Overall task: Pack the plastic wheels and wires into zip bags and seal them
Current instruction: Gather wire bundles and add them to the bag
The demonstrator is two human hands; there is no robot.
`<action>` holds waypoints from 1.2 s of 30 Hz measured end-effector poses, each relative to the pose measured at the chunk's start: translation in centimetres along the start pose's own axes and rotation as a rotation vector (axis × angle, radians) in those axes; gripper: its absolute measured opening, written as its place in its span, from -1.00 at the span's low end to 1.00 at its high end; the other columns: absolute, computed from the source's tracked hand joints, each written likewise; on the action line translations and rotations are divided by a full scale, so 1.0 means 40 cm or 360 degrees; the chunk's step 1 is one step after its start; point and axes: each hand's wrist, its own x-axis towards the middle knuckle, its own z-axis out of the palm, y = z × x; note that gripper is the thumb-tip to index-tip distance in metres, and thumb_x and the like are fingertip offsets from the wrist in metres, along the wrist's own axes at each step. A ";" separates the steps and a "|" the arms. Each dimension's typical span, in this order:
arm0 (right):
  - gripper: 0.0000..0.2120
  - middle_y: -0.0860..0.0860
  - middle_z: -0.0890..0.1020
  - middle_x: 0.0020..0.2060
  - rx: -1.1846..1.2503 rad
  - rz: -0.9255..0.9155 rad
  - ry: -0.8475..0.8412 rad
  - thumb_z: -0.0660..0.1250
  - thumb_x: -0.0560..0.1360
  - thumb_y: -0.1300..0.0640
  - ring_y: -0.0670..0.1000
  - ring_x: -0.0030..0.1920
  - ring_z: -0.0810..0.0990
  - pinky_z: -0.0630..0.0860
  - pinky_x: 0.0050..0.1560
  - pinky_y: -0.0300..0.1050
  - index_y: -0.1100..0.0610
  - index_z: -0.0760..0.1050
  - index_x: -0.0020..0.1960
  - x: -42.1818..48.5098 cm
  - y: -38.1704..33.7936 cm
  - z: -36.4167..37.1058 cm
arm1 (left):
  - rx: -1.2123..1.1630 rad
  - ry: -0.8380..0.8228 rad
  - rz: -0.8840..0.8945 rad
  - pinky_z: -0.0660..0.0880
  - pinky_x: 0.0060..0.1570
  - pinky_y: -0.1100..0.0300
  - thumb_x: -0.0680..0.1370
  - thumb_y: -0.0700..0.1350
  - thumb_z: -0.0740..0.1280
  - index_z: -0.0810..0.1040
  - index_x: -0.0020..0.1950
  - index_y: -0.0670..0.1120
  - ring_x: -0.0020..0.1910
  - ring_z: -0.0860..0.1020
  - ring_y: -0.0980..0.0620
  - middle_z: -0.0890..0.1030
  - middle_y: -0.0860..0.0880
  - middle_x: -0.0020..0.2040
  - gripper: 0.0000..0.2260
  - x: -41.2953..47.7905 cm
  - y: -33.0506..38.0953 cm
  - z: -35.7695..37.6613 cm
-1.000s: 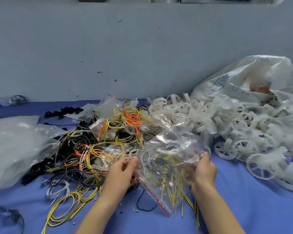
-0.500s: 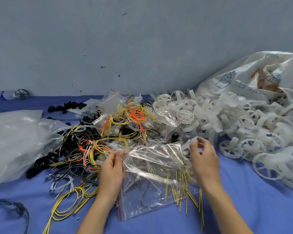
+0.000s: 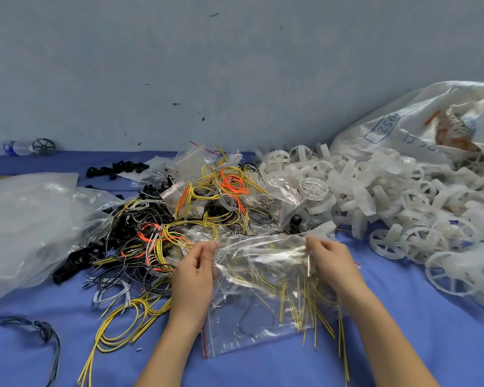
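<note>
Pinching the upper left edge of a clear zip bag [image 3: 252, 333] with the left hand [image 3: 196, 272], thumb pressed against curled fingers, and gripping the upper right edge with the right hand [image 3: 330, 258] in the same curled hold. Holding that crumpled top edge lifted between the two hands, close in front, with the lower part flat on the blue table cover [image 3: 430, 344] and a red line showing along the lower left side. Carrying inside the bag a loose bunch of short yellow wires [image 3: 296, 303] and one dark wire loop [image 3: 248, 319], some yellow ends lying past the bag's right and lower edges. Working just in front of a tangled heap of yellow, orange, black and white wires [image 3: 196, 219], with small filled zip bags [image 3: 291, 202] on top of it. Facing, to the right, a spread of white plastic wheels [image 3: 389, 196] heaped against a white woven sack [image 3: 419, 129] by the wall. Lying at far left: a big crumpled clear plastic bag [image 3: 31, 219], black plastic parts [image 3: 118, 167] behind it, a water bottle [image 3: 11, 148] and a dark wheel [image 3: 43, 146] by the wall, a knotted grey cord [image 3: 45, 331] on the near left of the cover.
</note>
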 end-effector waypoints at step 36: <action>-0.55 -0.03 0.46 0.36 -0.0981 -0.1112 0.0002 0.08 0.66 -0.08 -0.01 0.40 0.36 0.25 0.45 -0.07 0.03 0.35 0.50 -0.147 -0.082 0.154 | 0.0342 0.0053 -0.0040 0.55 -0.18 -0.05 0.65 0.10 0.15 0.49 0.03 0.03 -0.26 0.59 -0.03 0.58 0.04 -0.29 -0.79 -0.010 0.005 0.005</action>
